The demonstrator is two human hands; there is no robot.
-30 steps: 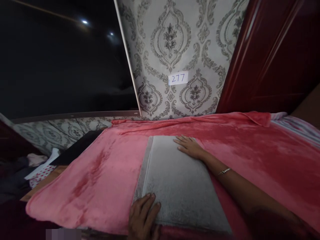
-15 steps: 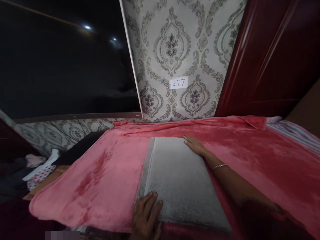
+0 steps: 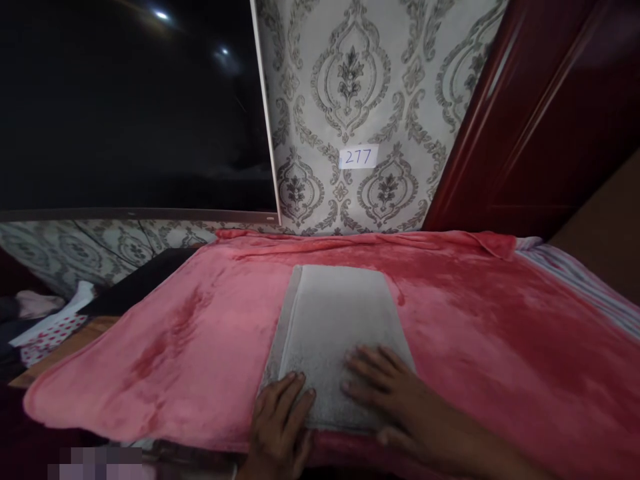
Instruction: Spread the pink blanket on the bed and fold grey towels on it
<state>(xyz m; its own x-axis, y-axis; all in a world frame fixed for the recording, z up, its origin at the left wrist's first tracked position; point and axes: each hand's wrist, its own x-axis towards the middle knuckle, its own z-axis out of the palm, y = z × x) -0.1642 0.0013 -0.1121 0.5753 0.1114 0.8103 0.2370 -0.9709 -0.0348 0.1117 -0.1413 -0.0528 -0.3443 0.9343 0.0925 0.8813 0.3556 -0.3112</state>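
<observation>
A grey folded cloth [image 3: 340,313], soft and rectangular, lies flat on a pink plush blanket [image 3: 210,347]. Its left side shows a layered edge along the fold. My left hand [image 3: 280,417] rests on the near left corner of the grey cloth, fingers stretched out. Over its near right part, my right hand [image 3: 385,387] lies with fingers spread, slightly blurred. Neither hand grips anything.
A large dark television screen [image 3: 135,113] stands at the back left. Patterned wallpaper with a paper label [image 3: 359,157] reading 277 is behind. A dark red wooden door [image 3: 540,100] rises at the right. Striped fabric [image 3: 575,277] lies at the right edge.
My right hand has come from the far right corner of the grey cloth to its near right part. My left hand stays at the near left corner. The view has shifted slightly.
</observation>
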